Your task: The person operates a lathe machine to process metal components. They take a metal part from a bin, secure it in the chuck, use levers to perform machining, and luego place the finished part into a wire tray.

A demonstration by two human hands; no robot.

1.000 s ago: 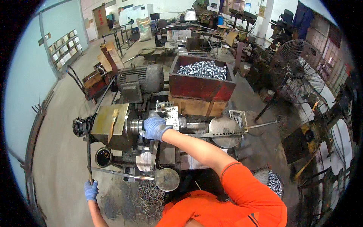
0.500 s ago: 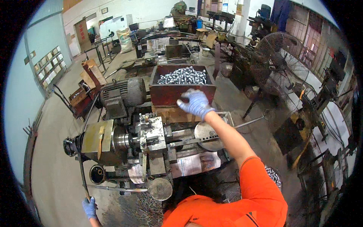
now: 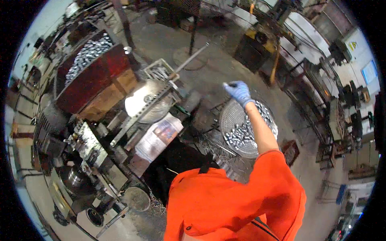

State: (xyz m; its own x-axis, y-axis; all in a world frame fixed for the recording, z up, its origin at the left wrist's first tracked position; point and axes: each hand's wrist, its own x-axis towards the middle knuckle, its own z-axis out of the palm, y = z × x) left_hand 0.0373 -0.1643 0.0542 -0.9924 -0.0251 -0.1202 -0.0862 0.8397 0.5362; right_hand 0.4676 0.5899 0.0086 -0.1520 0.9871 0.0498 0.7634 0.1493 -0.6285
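Note:
My right hand (image 3: pixel 239 93), in a blue-and-white striped glove with greyed fingertips, is held out above the floor just beyond a round perforated metal basket (image 3: pixel 230 116). Its fingers look loosely stretched and slightly blurred, with no object discernible in them. The forearm passes over the basket, which contains many short shiny metal parts (image 3: pixel 242 134). My left hand is out of view. On the left stands a dark red crate (image 3: pixel 94 76) heaped with similar metal pieces (image 3: pixel 89 54). One shiny piece (image 3: pixel 128 50) shows by the crate's right corner.
A greasy lathe-like machine (image 3: pixel 90 142) fills the lower left, with a round metal disc (image 3: pixel 150 100), newspaper (image 3: pixel 159 136) and a long bar (image 3: pixel 189 60) sticking out. Metal shavings lie below. More machines (image 3: pixel 257 46) line the far right.
The view has swung right, with the crate and machine shifting left and tilting. My right hand has gone from the crate to near the basket. My left hand has left the view.

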